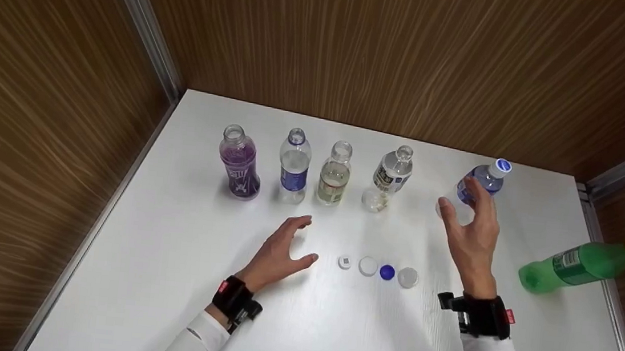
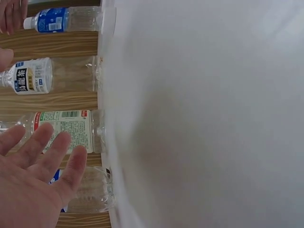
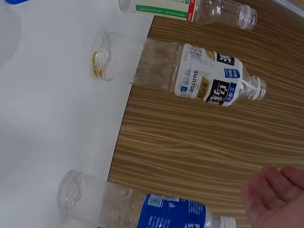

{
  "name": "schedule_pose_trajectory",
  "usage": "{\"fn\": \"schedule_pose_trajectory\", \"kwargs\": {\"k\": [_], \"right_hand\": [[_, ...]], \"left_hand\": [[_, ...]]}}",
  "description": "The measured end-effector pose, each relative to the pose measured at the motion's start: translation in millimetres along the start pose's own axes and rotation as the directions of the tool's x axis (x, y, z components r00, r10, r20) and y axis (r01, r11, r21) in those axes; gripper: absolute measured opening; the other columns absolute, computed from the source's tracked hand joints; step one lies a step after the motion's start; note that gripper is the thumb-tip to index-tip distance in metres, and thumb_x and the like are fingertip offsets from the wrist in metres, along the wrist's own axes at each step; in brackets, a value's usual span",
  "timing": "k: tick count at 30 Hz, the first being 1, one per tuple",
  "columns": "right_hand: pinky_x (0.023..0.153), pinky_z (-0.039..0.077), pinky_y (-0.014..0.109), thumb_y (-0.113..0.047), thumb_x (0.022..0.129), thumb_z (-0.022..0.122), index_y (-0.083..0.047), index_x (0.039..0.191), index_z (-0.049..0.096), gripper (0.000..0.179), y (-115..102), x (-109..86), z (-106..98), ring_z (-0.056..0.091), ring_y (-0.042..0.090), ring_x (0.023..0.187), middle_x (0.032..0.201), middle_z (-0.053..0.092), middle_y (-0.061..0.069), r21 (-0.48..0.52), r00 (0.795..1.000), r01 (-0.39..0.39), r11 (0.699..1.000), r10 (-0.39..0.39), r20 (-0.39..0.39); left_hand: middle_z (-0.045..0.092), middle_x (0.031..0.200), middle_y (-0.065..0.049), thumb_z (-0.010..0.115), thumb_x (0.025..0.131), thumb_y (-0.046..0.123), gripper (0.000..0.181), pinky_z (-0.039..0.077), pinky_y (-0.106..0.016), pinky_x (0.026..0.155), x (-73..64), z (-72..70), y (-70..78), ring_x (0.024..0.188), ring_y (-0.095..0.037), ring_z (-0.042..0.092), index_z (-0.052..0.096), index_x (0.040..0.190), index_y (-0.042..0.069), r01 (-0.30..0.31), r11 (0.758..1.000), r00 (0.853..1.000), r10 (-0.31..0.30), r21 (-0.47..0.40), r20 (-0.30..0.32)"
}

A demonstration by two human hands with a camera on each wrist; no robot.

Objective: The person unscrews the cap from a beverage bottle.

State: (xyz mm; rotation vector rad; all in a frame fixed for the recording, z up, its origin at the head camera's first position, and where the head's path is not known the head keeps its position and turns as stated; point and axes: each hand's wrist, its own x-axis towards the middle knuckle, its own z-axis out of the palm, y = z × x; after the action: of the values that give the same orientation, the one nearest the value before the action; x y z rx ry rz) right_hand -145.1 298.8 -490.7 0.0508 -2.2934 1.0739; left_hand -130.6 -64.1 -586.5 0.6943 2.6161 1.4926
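My right hand [image 1: 474, 237] hovers beside a blue-labelled plastic bottle [image 1: 490, 178] with a white-rimmed cap, at the back right. In the right wrist view, the fingers [image 3: 270, 190] are loosely bent and stay apart from that bottle's cap [image 3: 227, 222]. My left hand [image 1: 276, 258] is spread above the table in front of the uncapped bottles, holding nothing; the left wrist view shows its palm and fingers [image 2: 52, 152]. Between the hands lie a small white cap [image 1: 344, 262], a larger white cap [image 1: 368, 266], a blue cap [image 1: 387, 272] and a pale cap [image 1: 408, 277].
Uncapped bottles stand along the back: one purple [image 1: 241, 163], one blue-labelled [image 1: 294, 168], one green-labelled [image 1: 335, 175], one white-labelled [image 1: 393, 172]. A green bottle [image 1: 579, 264] with a yellow cap stands at the right. Wood-grain panels [image 1: 359, 48] enclose the white table [image 1: 157, 241].
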Motion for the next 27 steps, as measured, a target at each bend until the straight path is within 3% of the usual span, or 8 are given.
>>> {"fn": "schedule_pose_trajectory", "kwargs": {"k": [6, 11, 14, 16, 20, 27], "right_hand": [[0.108, 0.041, 0.025, -0.014, 0.097, 0.073, 0.003, 0.147, 0.049, 0.057, 20.2, -2.4, -15.8, 0.050, 0.032, 0.136, 0.144, 0.053, 0.021, -0.022, 0.990, -0.084, 0.996, 0.081, -0.116], [0.114, 0.040, 0.036, -0.028, 0.100, 0.070, -0.002, 0.153, 0.041, 0.067, 37.9, 2.4, -20.6, 0.042, 0.026, 0.143, 0.154, 0.044, 0.017, -0.034, 0.966, -0.233, 0.972, 0.228, -0.122], [0.118, 0.036, 0.043, -0.034, 0.100, 0.069, -0.005, 0.158, 0.034, 0.074, 47.2, 7.3, -21.6, 0.037, 0.024, 0.148, 0.160, 0.038, 0.014, -0.022, 0.942, -0.323, 0.946, 0.319, -0.102], [0.120, 0.033, 0.041, -0.037, 0.100, 0.067, -0.008, 0.161, 0.029, 0.077, 52.3, 11.4, -21.2, 0.034, 0.022, 0.150, 0.163, 0.034, 0.012, -0.016, 0.923, -0.377, 0.926, 0.374, -0.086], [0.122, 0.030, 0.037, -0.042, 0.100, 0.066, -0.011, 0.163, 0.023, 0.083, 60.5, 20.8, -18.0, 0.029, 0.021, 0.153, 0.166, 0.029, 0.010, -0.010, 0.896, -0.441, 0.897, 0.440, -0.057], [0.124, 0.024, 0.033, -0.043, 0.099, 0.066, -0.015, 0.165, 0.017, 0.087, 68.9, 38.2, -10.4, 0.025, 0.021, 0.155, 0.168, 0.025, 0.009, -0.002, 0.867, -0.498, 0.867, 0.498, -0.006]], "left_hand": [[0.051, 0.149, -0.006, 0.079, 0.091, 0.035, 0.077, 0.042, -0.042, 0.113, -4.1, -2.9, -2.4, 0.138, -0.022, 0.049, 0.043, 0.153, 0.007, 0.026, 1.000, 1.000, -0.026, -0.005, 0.003], [0.051, 0.149, -0.006, 0.078, 0.091, 0.035, 0.077, 0.042, -0.043, 0.112, -6.5, -4.0, -2.3, 0.138, -0.023, 0.049, 0.042, 0.153, 0.008, 0.025, 1.000, 1.000, -0.025, -0.004, 0.005], [0.051, 0.148, -0.006, 0.078, 0.091, 0.035, 0.077, 0.043, -0.043, 0.112, -6.9, -3.8, -2.5, 0.138, -0.023, 0.049, 0.042, 0.153, 0.006, 0.022, 1.000, 1.000, -0.022, 0.000, 0.004], [0.051, 0.148, -0.006, 0.078, 0.091, 0.034, 0.077, 0.043, -0.043, 0.112, -6.4, -3.5, -2.7, 0.138, -0.022, 0.049, 0.043, 0.153, 0.005, 0.020, 1.000, 1.000, -0.020, 0.001, 0.001], [0.052, 0.148, -0.006, 0.079, 0.091, 0.033, 0.076, 0.043, -0.042, 0.112, -5.5, -3.1, -3.3, 0.137, -0.022, 0.049, 0.043, 0.152, 0.005, 0.020, 1.000, 1.000, -0.020, 0.003, -0.005], [0.052, 0.148, -0.006, 0.079, 0.091, 0.033, 0.076, 0.042, -0.041, 0.113, -5.7, -4.0, -2.8, 0.138, -0.021, 0.049, 0.043, 0.152, 0.007, 0.023, 1.000, 1.000, -0.023, 0.000, -0.008]]}}
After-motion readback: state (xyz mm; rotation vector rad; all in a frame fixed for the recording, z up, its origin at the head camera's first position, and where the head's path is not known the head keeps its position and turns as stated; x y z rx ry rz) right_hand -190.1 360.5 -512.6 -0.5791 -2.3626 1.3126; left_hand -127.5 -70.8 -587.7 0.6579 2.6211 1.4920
